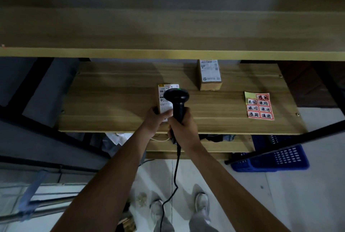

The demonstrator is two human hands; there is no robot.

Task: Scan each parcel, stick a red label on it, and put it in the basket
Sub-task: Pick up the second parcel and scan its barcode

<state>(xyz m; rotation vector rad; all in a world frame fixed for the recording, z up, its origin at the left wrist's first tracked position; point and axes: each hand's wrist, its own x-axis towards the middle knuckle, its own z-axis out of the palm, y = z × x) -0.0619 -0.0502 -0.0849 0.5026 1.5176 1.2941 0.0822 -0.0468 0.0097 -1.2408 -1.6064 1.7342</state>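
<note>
A wooden worktop (112, 101) carries everything; a blue basket (280, 159) sits on the floor below right; a second parcel (210, 76) stands behind; a sheet of red labels (260, 106) reads "退回"; the left hand (155, 119) has its fingers clamped on a parcel (165, 99) marked "0287"; the right hand (183, 129) has its fingers wrapped round a black scanner (177, 101) aimed at it.

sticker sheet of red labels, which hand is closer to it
Right. The right hand, gripping the scanner, is nearer the sticker sheet; the left hand, holding the parcel, is farther left.
</note>
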